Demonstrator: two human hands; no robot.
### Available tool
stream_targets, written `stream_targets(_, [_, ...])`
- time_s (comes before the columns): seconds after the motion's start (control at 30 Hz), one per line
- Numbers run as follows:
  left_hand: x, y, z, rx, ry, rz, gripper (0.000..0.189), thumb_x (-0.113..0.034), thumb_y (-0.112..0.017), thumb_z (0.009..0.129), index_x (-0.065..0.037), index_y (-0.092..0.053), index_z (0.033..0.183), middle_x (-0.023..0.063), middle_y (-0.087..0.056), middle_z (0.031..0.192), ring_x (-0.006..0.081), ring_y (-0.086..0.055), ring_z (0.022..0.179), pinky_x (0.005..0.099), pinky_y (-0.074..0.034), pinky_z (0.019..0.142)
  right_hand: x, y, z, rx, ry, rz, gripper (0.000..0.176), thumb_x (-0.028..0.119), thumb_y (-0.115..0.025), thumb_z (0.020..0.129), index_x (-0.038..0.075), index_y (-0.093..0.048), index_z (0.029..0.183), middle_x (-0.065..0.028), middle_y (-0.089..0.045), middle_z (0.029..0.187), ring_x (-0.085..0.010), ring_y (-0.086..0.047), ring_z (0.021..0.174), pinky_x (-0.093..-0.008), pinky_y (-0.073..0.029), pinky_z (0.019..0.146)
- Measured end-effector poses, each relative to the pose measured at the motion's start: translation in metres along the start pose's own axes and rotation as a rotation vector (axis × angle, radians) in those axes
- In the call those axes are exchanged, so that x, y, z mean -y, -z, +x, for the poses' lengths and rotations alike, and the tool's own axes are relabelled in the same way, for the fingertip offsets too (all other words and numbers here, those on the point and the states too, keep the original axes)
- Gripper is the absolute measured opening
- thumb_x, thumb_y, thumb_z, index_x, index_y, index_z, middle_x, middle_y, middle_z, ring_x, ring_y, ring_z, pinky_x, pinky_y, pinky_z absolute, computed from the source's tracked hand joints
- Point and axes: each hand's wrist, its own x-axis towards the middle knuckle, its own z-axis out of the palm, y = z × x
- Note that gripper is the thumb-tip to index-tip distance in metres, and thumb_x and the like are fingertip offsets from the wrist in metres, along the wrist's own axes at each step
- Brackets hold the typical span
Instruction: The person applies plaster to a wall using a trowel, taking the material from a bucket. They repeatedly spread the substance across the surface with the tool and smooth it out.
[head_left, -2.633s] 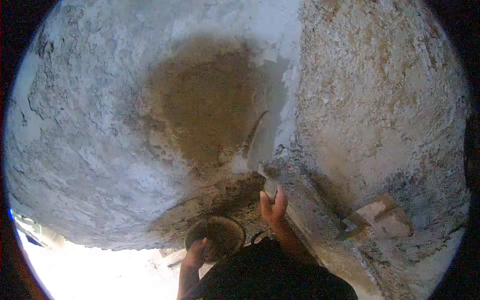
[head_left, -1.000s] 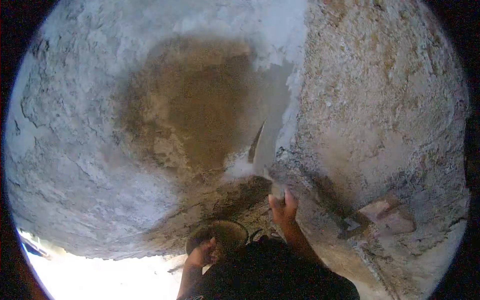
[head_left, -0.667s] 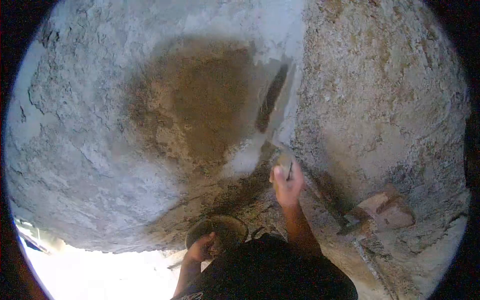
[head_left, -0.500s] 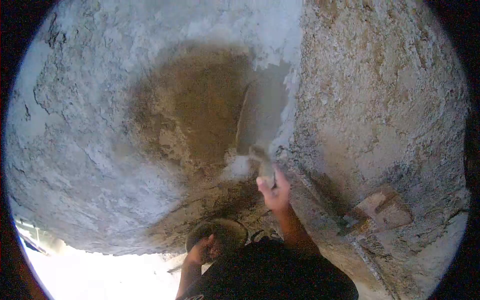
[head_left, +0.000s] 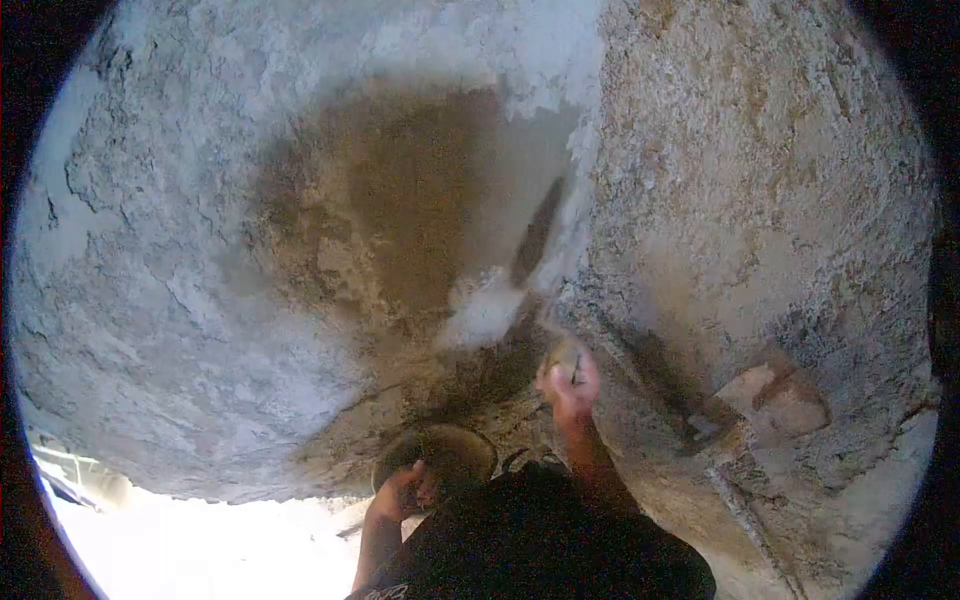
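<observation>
My right hand (head_left: 570, 378) is closed round the handle of a trowel, whose dark, narrow blade (head_left: 537, 235) points up along the wall, seen nearly edge-on. The blade is beside a smooth grey strip of plaster (head_left: 520, 160). To the left of that strip lies a darker brown patch (head_left: 400, 200) on the rough wall. Low in the view, my left hand (head_left: 403, 490) holds a round bowl (head_left: 450, 462) by its near left rim, with the fingers partly inside it.
A rough, pale wall surface (head_left: 180, 260) fills the left side and a coarse brown one (head_left: 760, 150) the right. A shovel (head_left: 785, 400) with a dusty blade lies at the lower right. Bright ground (head_left: 220, 550) shows at the lower left.
My right hand has moved slightly right and down with the trowel, and the blade has turned to appear narrow. My left hand and the bowl stay almost in place.
</observation>
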Motion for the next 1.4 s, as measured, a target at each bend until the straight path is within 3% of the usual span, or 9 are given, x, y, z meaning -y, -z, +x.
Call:
stream_targets(0.13, [-0.009,-0.015,-0.003,0.053,-0.126,0.005,0.04,-0.043,-0.04,0.084,-0.011,-0.041,0.06,0.0015,-0.034,0.053,0.0139,-0.033,0.048,0.0253,-0.026,0.045,-0.012,0.01,-0.012,-0.197,0.01,-0.036,0.044,0.025,-0.056,0.075,-0.001,-0.041,0.107,-0.0037,-0.048,0.071,-0.0099,-0.044,0.053,-0.0234,-0.038,0.046])
stream_targets(0.3, [0.0,0.004,0.008,0.297,-0.057,-0.08,0.04,-0.044,-0.039,0.084,-0.011,-0.04,0.061,0.0005,-0.032,0.053,0.0129,-0.033,0.049,0.024,-0.024,0.044,-0.067,0.032,-0.031,-0.211,-0.039,-0.286,0.043,0.024,-0.058,0.076,-0.001,-0.042,0.108,-0.0078,-0.052,0.084,-0.017,-0.05,0.073,-0.028,-0.042,0.067])
stream_targets(0.53, [0.002,0.005,0.01,0.201,-0.088,-0.046,0.04,-0.044,-0.041,0.083,-0.011,-0.04,0.061,-0.0002,-0.033,0.053,0.0123,-0.032,0.049,0.0241,-0.024,0.044,-0.012,-0.012,0.012,-0.112,0.161,-0.674,0.04,0.02,-0.057,0.077,-0.003,-0.045,0.107,-0.0164,-0.056,0.087,-0.0276,-0.056,0.077,-0.0349,-0.043,0.071])
stream_targets(0.83, [-0.007,-0.016,-0.001,-0.053,-0.069,-0.007,0.036,-0.043,-0.049,0.08,-0.012,-0.043,0.064,0.0008,-0.04,0.056,0.0142,-0.038,0.052,0.028,-0.032,0.047,-0.089,0.043,-0.056,-0.027,-0.217,-0.538,0.053,0.025,-0.057,0.077,0.0,-0.034,0.118,-0.0145,-0.056,0.085,-0.0287,-0.057,0.072,-0.0356,-0.045,0.063])
stream_targets(0.93, [-0.018,-0.046,-0.005,-0.346,-0.044,0.04,0.035,-0.044,-0.051,0.078,-0.012,-0.047,0.067,0.0009,-0.043,0.059,0.0144,-0.04,0.054,0.028,-0.033,0.046,-0.084,0.042,-0.029,-0.099,0.645,-1.14,0.046,0.021,-0.058,0.077,0.002,-0.038,0.114,-0.0123,-0.052,0.091,-0.0208,-0.052,0.075,-0.0322,-0.045,0.06])
stream_targets(1.0, [-0.016,-0.056,-0.01,-0.496,-0.018,0.081,0.034,-0.045,-0.052,0.078,-0.012,-0.049,0.07,0.0008,-0.044,0.061,0.0144,-0.041,0.054,0.0279,-0.033,0.046,-0.058,0.03,-0.008,-0.115,0.668,-1.236,0.04,0.019,-0.058,0.077,0.002,-0.04,0.108,-0.0128,-0.052,0.089,-0.0208,-0.052,0.078,-0.0346,-0.045,0.059])
stream_targets(1.1, [-0.013,-0.041,-0.002,-0.343,-0.099,0.038,0.033,-0.045,-0.051,0.078,-0.012,-0.052,0.074,0.0007,-0.043,0.062,0.0136,-0.04,0.054,0.0262,-0.031,0.046,-0.002,-0.003,0.035,-0.12,0.288,-0.653,0.043,0.019,-0.06,0.073,0.0,-0.04,0.106,-0.0173,-0.057,0.079,-0.0299,-0.058,0.069,-0.0403,-0.046,0.052])
stream_targets(1.2, [-0.009,-0.022,0.007,-0.204,-0.028,0.062,0.036,-0.047,-0.049,0.079,-0.012,-0.05,0.07,0.0006,-0.041,0.059,0.0129,-0.038,0.052,0.0249,-0.028,0.044,-0.017,-0.001,0.042,-0.054,-0.007,-0.894,0.049,0.016,-0.061,0.069,-0.001,-0.038,0.109,-0.0207,-0.056,0.075,-0.0339,-0.056,0.067,-0.0416,-0.046,0.054])
stream_targets(1.4, [-0.017,-0.037,0.007,-0.138,-0.002,0.068,0.043,-0.05,-0.046,0.079,-0.011,-0.043,0.063,0.0008,-0.039,0.056,0.0127,-0.036,0.049,0.0242,-0.026,0.043,-0.038,0.015,-0.007,0.081,0.126,-1.082,0.039,0.015,-0.058,0.071,0.0,-0.043,0.103,-0.0222,-0.054,0.076,-0.0353,-0.056,0.071,-0.0406,-0.045,0.058])
